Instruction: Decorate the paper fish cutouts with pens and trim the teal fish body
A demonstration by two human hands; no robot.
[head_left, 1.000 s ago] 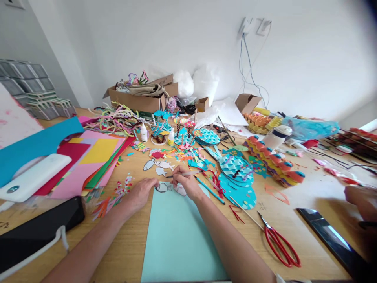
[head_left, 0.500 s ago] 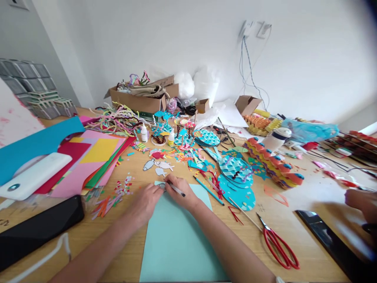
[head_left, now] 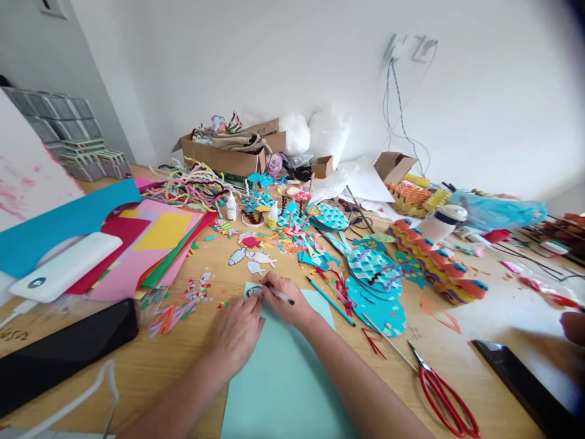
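Observation:
A sheet of pale teal paper [head_left: 278,366] lies in front of me on the table. My right hand [head_left: 286,299] is closed around a pen [head_left: 284,297], whose tip end is hidden by the fingers near the sheet's top left corner. There, a small grey fish shape [head_left: 252,291] with a dark outline sits on the paper; I cannot tell if it is drawn or a cutout. My left hand [head_left: 240,329] rests flat across the sheet's left edge, fingertips just below the fish. Beyond the sheet lie several pale fish cutouts [head_left: 256,262].
Red-handled scissors [head_left: 445,390] and a blue pencil [head_left: 329,300] lie to the right. Coloured paper [head_left: 159,235], a white power bank [head_left: 66,265] and a black phone [head_left: 68,353] lie left. Glue bottles [head_left: 231,207] stand behind. Another person's hand [head_left: 573,326] shows at far right.
The view has shifted slightly, so things appear further right and lower. My left hand's fingers have drawn back a little from the fish shape. The other person's hand has moved right.

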